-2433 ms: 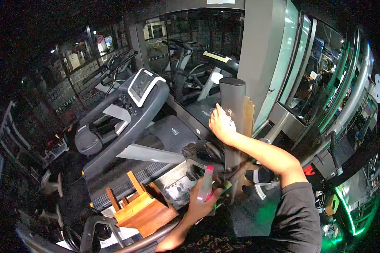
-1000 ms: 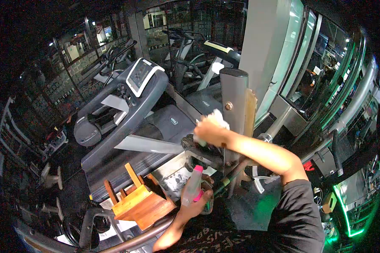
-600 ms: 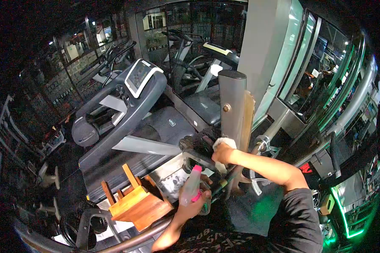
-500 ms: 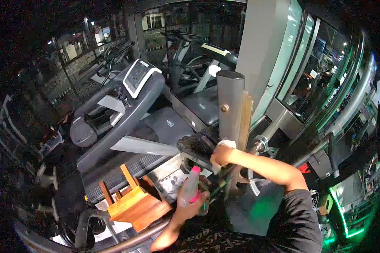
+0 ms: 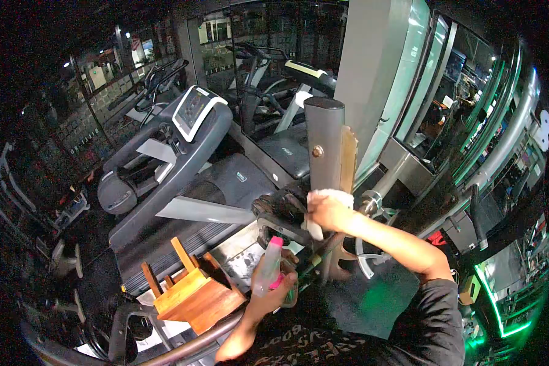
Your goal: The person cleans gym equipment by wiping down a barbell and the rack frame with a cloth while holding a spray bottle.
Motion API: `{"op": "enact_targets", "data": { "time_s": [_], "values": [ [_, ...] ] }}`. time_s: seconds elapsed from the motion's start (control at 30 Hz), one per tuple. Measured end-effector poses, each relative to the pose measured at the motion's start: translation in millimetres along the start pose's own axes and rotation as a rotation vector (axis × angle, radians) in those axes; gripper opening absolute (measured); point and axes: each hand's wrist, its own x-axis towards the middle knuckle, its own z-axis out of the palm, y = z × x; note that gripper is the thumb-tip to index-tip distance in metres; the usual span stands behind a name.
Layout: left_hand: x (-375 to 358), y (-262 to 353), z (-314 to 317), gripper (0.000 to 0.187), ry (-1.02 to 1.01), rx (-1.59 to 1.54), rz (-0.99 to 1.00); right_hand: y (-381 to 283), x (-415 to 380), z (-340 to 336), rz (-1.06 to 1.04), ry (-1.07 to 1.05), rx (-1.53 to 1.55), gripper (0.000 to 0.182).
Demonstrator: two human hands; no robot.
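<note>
My left hand (image 5: pixel 267 300) is wrapped around a clear plastic bottle (image 5: pixel 268 267) with a pink tip and a pink band, held tilted in front of my body. Farther out, my right hand (image 5: pixel 335 213) grips a white cloth (image 5: pixel 338 197) and presses it against the lower part of a grey upright post (image 5: pixel 324 137) on a gym machine. One end of the cloth hangs below my fingers. Black machine parts (image 5: pixel 280 207) sit just left of that hand.
A wooden stool (image 5: pixel 198 299) lies tipped over at the lower left. Behind it stands a treadmill (image 5: pixel 183 204) with a console (image 5: pixel 195 113). To the right are a bar with a metal collar (image 5: pixel 372 201) and a curved silver hook (image 5: pixel 366 262). A grey pillar (image 5: pixel 372 67) rises behind the post.
My right hand has slid the cloth up and to the right along the foot of the post. My left hand still holds the bottle. The view has shifted slightly.
</note>
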Motion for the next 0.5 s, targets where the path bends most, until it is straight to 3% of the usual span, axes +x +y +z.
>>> {"op": "enact_targets", "data": {
  "time_s": [0.03,0.07,0.17,0.2,0.23,0.27,0.3,0.43,0.5],
  "values": [
    [1.0,0.6,0.4,0.045,-0.001,-0.020,0.006,0.5,-3.0,7.3,-0.153,-0.086,0.066,0.021],
    [0.7,-0.2,1.4,0.045,-0.009,-0.022,0.005,4.0,-6.2,13.8,-0.119,-0.367,0.122,0.024],
    [-2.6,-5.6,1.1,0.044,-0.005,-0.077,-0.075,-4.5,-5.2,-39.9,-0.086,-0.425,0.213,0.031],
    [-2.1,-11.0,-2.0,0.043,-0.017,-0.038,-0.036,-1.4,-5.8,-54.2,0.034,-0.355,0.327,0.028],
    [-0.9,-13.7,-3.7,0.042,-0.029,0.002,0.004,1.8,-6.4,-68.6,0.146,-0.270,0.449,0.026],
    [-0.2,-13.0,-3.7,0.042,-0.031,0.003,0.005,7.5,-12.8,-82.8,-0.035,0.033,0.377,0.018],
    [0.5,-11.3,-3.6,0.041,-0.025,0.060,0.042,10.3,-8.6,-108.9,0.000,0.104,0.209,0.021],
    [2.6,16.9,7.9,0.038,0.013,0.274,0.175,44.6,-11.1,-180.2,0.036,1.134,0.137,0.017],
    [1.5,23.8,13.6,0.038,0.044,0.425,0.240,64.5,-0.9,-186.7,0.147,1.248,-0.028,0.027]
  ]
}}
